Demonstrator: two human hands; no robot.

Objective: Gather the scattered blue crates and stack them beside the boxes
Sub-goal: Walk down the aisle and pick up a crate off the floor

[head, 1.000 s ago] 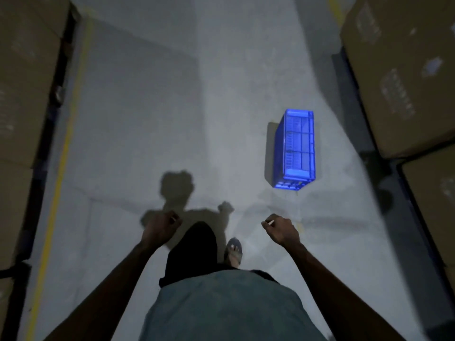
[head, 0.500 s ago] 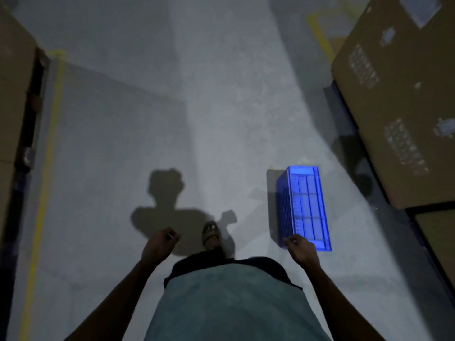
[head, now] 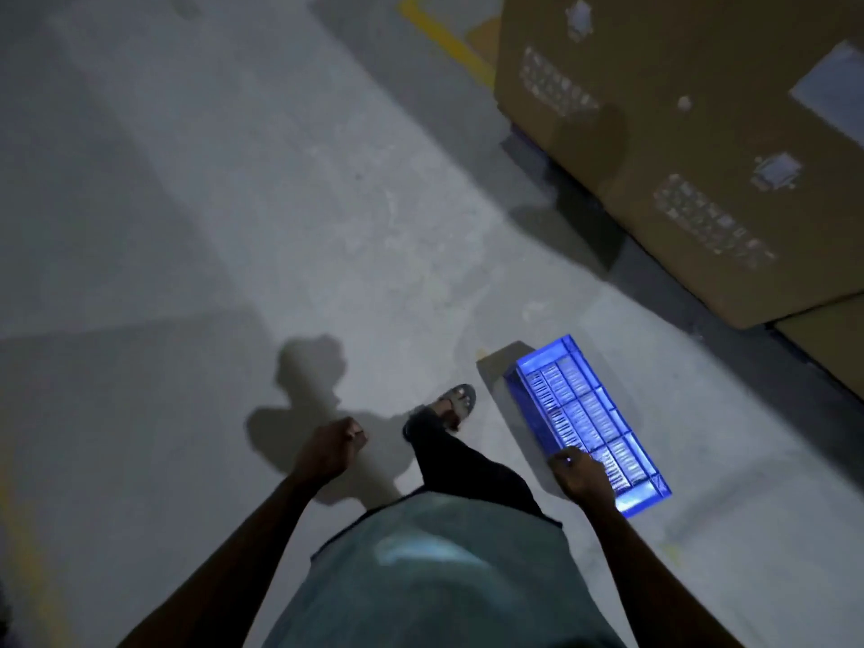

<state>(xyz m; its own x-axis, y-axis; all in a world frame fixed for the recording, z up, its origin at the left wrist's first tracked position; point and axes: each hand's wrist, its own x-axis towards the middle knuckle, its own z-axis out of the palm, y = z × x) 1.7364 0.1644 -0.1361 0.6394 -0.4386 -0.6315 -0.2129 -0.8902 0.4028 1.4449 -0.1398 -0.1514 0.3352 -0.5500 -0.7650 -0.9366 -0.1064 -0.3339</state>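
Note:
One blue crate (head: 586,416) lies on its side on the grey concrete floor, low and right of centre, its ribbed wall facing up. My right hand (head: 582,477) is over the crate's near left edge, fingertips at the rim. Whether they grip the rim is unclear. My left hand (head: 329,449) hangs left of my leg, curled into a fist and holding nothing. Large cardboard boxes (head: 678,147) stand to the right, just beyond the crate.
A dark pallet base (head: 575,203) runs under the boxes along the right side. A yellow floor line (head: 449,39) shows at the top. My sandalled foot (head: 456,404) steps forward just left of the crate. Open floor stretches to the left.
I have walked up to the crate, which went from ahead of me to beside my right leg. My right hand reached from mid-air to its near edge. The view has swung right.

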